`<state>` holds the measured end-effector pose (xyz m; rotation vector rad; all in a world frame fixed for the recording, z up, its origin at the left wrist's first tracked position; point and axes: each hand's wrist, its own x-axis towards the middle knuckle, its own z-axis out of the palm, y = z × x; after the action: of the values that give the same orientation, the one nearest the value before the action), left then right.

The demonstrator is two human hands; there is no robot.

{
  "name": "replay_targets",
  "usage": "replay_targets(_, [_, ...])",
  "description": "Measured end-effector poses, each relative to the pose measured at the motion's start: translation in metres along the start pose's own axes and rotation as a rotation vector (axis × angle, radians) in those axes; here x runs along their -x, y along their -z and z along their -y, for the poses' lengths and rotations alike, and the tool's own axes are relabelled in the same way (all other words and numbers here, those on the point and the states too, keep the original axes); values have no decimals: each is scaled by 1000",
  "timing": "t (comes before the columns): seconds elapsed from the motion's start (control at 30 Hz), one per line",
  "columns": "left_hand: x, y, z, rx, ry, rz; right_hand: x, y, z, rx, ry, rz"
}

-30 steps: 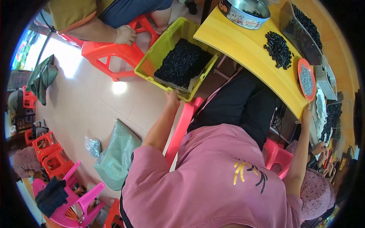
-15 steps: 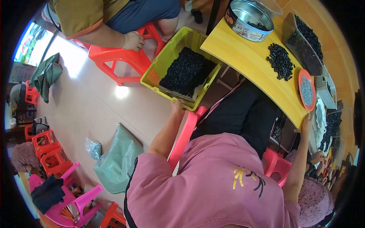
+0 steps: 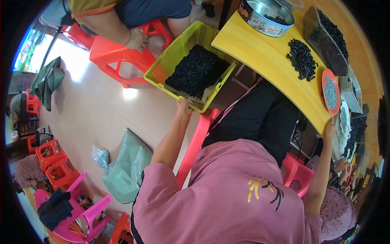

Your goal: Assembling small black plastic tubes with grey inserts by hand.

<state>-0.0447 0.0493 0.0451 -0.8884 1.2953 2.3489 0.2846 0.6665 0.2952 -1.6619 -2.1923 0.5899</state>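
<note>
My left hand is closed around the near rim of a yellow-green plastic crate. Inside the crate lies a heap of small black pieces, with pale sheet material showing at its near edge. My right hand grips the near right corner of the yellow table, its fingers partly hidden by the edge. Close to that hand stands an orange-red dish of small grey metallic pieces. A pile of black tube-like pieces lies on the tabletop.
A round tin and a clear bin of black pieces stand on the table; a white perforated basket is beside them. Red stools and a seated person's hand are beyond the crate. A green sack lies on the floor.
The crate has shifted slightly away and to the left, with my left hand still on its rim. The whole view has moved a little. My right hand stays at the table corner.
</note>
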Motion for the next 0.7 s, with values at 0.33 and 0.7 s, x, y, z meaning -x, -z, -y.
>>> replay_targets(0.33, [-27,78,0,39,5,71,6,3,2,160,97,-62])
replay_targets(0.7, [48,129,-3,78,-48,-49,7,3,13,199,82,-22])
